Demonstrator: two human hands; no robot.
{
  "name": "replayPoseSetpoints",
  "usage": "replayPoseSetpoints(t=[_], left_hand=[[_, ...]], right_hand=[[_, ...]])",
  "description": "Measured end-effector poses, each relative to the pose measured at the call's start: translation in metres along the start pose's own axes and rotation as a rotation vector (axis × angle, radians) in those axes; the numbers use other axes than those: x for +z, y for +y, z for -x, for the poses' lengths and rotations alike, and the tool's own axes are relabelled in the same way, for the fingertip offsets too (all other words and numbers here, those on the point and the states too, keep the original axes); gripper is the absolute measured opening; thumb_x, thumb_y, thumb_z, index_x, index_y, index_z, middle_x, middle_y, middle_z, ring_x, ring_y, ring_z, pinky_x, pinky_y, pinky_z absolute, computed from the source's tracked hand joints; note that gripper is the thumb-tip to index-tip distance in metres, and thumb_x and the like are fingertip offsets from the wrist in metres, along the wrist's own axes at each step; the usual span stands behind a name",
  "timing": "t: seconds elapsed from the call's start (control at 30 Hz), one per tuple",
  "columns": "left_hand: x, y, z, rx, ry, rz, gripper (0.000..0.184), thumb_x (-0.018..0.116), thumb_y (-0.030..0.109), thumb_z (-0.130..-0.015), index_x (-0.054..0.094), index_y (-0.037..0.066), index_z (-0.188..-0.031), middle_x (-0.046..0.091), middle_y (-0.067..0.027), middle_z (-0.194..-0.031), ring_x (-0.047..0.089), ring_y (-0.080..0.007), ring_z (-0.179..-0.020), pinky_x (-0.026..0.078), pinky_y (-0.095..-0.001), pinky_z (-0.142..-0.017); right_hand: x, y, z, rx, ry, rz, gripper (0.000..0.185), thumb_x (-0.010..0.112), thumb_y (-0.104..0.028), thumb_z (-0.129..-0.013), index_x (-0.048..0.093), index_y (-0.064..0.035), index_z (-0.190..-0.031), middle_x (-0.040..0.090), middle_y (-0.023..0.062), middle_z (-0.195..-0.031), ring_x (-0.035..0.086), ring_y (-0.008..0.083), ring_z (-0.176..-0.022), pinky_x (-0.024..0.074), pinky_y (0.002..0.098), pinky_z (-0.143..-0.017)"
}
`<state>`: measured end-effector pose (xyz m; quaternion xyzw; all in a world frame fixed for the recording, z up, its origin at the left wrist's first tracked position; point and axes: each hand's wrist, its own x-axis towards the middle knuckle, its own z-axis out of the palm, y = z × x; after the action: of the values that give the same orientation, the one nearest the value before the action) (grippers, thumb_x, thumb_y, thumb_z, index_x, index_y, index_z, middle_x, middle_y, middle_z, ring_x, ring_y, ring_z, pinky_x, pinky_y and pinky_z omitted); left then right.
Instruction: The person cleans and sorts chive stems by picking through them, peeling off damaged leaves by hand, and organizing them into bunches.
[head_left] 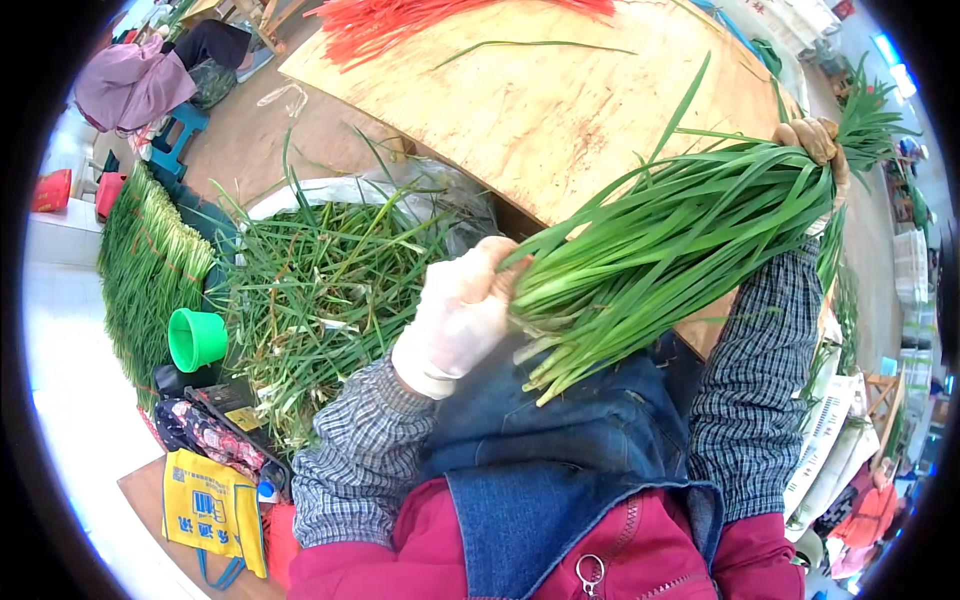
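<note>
Green leaf bunch (690, 225) with paler stems, right of centre
Dark-and-white checked sleeves (755, 375) and magenta jacket (420, 530), lower half; red strips (430, 22), top; bright green bucket (204, 345), left; yellow bag (212, 508) with blue print, lower left.

"Where's the bunch of long, flat green leaves with pale stems (690, 230)?"
"Slanted in the air, between two and three o'clock; stems toward eight, tips toward two."
"Neat?"
"Mostly gathered, though some stems splay at the lower end."
</note>
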<state>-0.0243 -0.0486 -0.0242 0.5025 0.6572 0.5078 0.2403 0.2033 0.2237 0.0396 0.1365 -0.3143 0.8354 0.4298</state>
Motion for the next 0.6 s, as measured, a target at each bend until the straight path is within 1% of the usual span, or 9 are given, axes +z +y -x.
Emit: replayPoseSetpoints(t=[0.07,0.1,0.2,0.33,0.4,0.43,0.5,0.53,0.6], left_hand=[[-0.011,0.003,0.005,-0.013,0.003,-0.185,0.017,0.058,0.016,-0.087,0.060,0.000,-0.091,0.061,-0.0130,-0.066,0.059,-0.0205,-0.057,0.045,-0.0284,-0.054],[-0.015,0.005,0.009,-0.001,-0.010,-0.179,0.014,0.058,0.014,-0.086,0.059,0.002,-0.091,0.060,-0.0153,-0.067,0.061,-0.0272,-0.059,0.045,-0.0305,-0.054],[-0.023,0.005,0.021,0.059,0.027,-0.334,0.012,0.059,0.012,-0.085,0.058,0.003,-0.094,0.060,-0.0163,-0.067,0.061,-0.0297,-0.060,0.045,-0.0315,-0.053],[-0.042,-0.004,0.031,0.100,0.101,-0.527,0.015,0.055,-0.001,-0.077,0.055,0.006,-0.091,0.060,-0.0166,-0.070,0.060,-0.0349,-0.061,0.047,-0.0375,-0.052],[-0.073,-0.036,0.042,0.123,0.206,-0.609,0.014,0.053,-0.003,-0.076,0.056,0.007,-0.086,0.058,-0.0125,-0.062,0.058,-0.0293,-0.051,0.046,-0.0363,-0.046],[-0.091,-0.052,0.051,0.009,0.308,-0.791,0.009,0.052,0.000,-0.078,0.056,0.005,-0.084,0.057,-0.0120,-0.060,0.058,-0.0272,-0.049,0.045,-0.0357,-0.045],[-0.126,-0.072,0.069,-0.206,0.229,-1.302,0.004,0.056,0.007,-0.079,0.056,0.004,-0.082,0.057,-0.0090,-0.063,0.059,-0.0232,-0.055,0.045,-0.0343,-0.047],[-0.128,-0.067,0.073,-0.337,0.141,-1.467,0.011,0.061,0.012,-0.078,0.056,0.004,-0.084,0.059,-0.0099,-0.071,0.059,-0.0240,-0.063,0.047,-0.0353,-0.053],[-0.106,-0.041,0.064,0.177,0.127,-1.264,0.019,0.066,0.019,-0.075,0.059,0.004,-0.086,0.060,-0.0108,-0.076,0.059,-0.0262,-0.068,0.047,-0.0365,-0.057]], right_hand=[[0.000,-0.001,0.000,0.004,0.008,0.007,0.015,0.058,-0.009,-0.080,0.051,-0.0041,-0.093,0.045,-0.0029,-0.072,0.042,0.0092,-0.067,0.0320,0.0252,-0.066],[-0.001,0.000,0.000,0.010,0.005,0.023,0.015,0.058,-0.008,-0.080,0.051,-0.0041,-0.092,0.045,-0.0028,-0.071,0.042,0.0093,-0.067,0.0319,0.0252,-0.066],[0.001,0.008,-0.002,0.042,-0.025,0.034,0.015,0.057,-0.008,-0.081,0.051,-0.0038,-0.093,0.045,-0.0023,-0.071,0.043,0.0093,-0.066,0.0316,0.0251,-0.066],[0.003,0.012,-0.004,0.054,-0.014,0.062,0.014,0.054,-0.009,-0.083,0.051,-0.0038,-0.095,0.046,-0.0026,-0.073,0.043,0.0095,-0.070,0.0327,0.0261,-0.069],[-0.001,0.002,-0.002,0.026,0.030,0.067,0.013,0.054,-0.010,-0.083,0.051,-0.0040,-0.095,0.046,-0.0028,-0.074,0.043,0.0097,-0.072,0.0331,0.0269,-0.070],[-0.006,-0.004,0.000,0.040,0.015,0.046,0.013,0.054,-0.010,-0.083,0.051,-0.0041,-0.095,0.046,-0.0028,-0.075,0.043,0.0099,-0.075,0.0331,0.0281,-0.073],[-0.012,-0.009,0.004,0.039,0.020,0.088,0.013,0.053,-0.010,-0.083,0.051,-0.0040,-0.095,0.046,-0.0025,-0.076,0.043,0.0100,-0.076,0.0329,0.0284,-0.075],[-0.013,-0.010,0.006,0.039,0.019,0.104,0.013,0.053,-0.010,-0.083,0.051,-0.0039,-0.095,0.046,-0.0024,-0.076,0.043,0.0100,-0.076,0.0328,0.0286,-0.076],[-0.013,-0.009,0.006,0.036,0.025,0.092,0.014,0.053,-0.010,-0.083,0.051,-0.0035,-0.095,0.047,-0.0016,-0.077,0.044,0.0106,-0.077,0.0325,0.0285,-0.078]])
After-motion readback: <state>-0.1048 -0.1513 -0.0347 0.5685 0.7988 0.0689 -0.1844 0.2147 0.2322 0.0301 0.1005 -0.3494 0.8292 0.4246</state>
